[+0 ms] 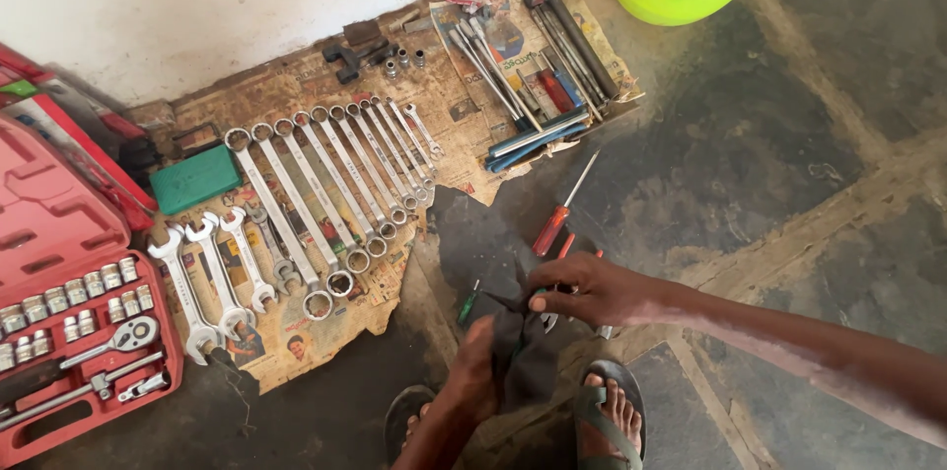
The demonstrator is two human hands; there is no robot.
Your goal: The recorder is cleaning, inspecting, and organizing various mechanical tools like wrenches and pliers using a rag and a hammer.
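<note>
Dark patched concrete floor point(789, 154) by a pale wall, tools spread over newspaper point(296, 95).

Red socket case point(69, 263) at left, then wrench row point(326, 174), then red screwdriver point(562, 209). Down at centre, between sandalled feet: dark cloth point(518, 347), judged soft, light and floppy, best taken by a bunched fold. Right hand point(582, 290) fingers pinched together on its top edge; left hand point(473, 376) curled shut around its lower part.

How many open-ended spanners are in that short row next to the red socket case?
4, side by side on the newspaper: the largest nearest the socket case, then, and the smallest beside the long combination spanners. None looks hidden.
</note>
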